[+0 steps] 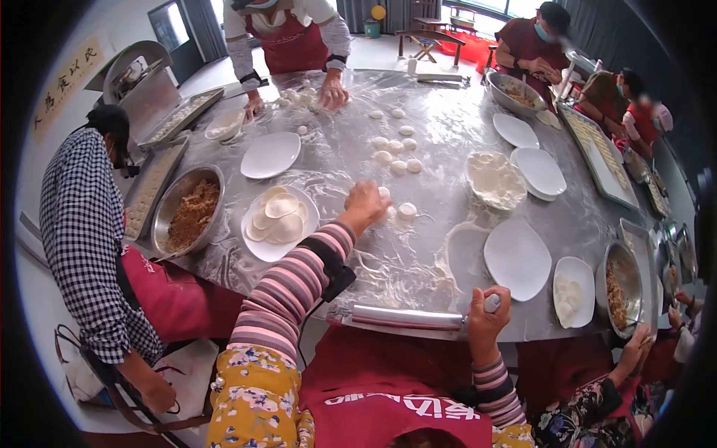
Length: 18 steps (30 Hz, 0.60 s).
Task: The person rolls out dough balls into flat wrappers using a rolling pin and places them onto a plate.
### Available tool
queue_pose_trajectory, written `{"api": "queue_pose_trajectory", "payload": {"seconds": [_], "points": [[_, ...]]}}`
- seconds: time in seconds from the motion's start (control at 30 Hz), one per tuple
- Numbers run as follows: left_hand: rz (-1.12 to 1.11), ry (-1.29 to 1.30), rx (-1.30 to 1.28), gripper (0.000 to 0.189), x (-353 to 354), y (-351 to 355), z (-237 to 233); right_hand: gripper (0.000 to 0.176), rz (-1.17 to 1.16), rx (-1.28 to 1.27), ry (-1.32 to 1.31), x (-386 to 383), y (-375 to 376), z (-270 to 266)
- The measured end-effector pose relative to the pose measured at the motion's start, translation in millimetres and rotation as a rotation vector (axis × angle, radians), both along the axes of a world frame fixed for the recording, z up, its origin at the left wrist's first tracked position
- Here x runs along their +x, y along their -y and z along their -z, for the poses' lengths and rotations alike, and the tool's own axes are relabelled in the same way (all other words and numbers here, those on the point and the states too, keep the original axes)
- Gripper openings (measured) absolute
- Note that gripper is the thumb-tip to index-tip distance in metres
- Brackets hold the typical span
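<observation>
My left hand [364, 204] reaches over the floured metal table, its fingers closed round a small white dough piece [384, 193]. Right beside those fingers lies another dough piece [407, 211]. Several flattened pieces [398, 166] are scattered farther up the table. At the near edge, my right hand [488, 313] is wrapped round one end of a metal rolling pin [407, 319], which lies along the edge. Left of my left forearm, a white plate [252, 249] bears a stack of rolled dough wrappers [278, 214].
White plates [517, 257] and a bowl of flour [496, 181] stand to the right. Metal bowls of brown filling [196, 213] sit at both sides. Across the table, a person's hands [333, 91] work at dough balls. Other people stand left and right, near trays [595, 145].
</observation>
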<state>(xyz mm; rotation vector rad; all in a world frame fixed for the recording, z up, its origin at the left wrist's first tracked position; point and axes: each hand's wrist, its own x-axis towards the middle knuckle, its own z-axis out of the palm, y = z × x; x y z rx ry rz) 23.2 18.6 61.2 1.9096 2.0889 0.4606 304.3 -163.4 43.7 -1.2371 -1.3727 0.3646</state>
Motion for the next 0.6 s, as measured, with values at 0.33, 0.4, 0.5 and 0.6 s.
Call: {"api": "queue_pose_trajectory", "payload": {"seconds": [0.33,0.4,0.5,0.6], "points": [[0.088,0.129,0.107,0.027,0,-14,-3,0.022,0.001,-0.011,-0.026,-3,-1,-4],[0.148,0.272,0.201,0.023,14,4,2,0.022,0.005,-0.004,-0.032,-2,0,-5],[0.427,0.667,-0.242,0.016,43,63,-7,0.022,0.018,0.049,0.014,-2,0,-6],[0.629,0.44,-0.323,0.019,68,118,2,0.022,-0.027,0.012,-0.003,0,-11,-13]]}}
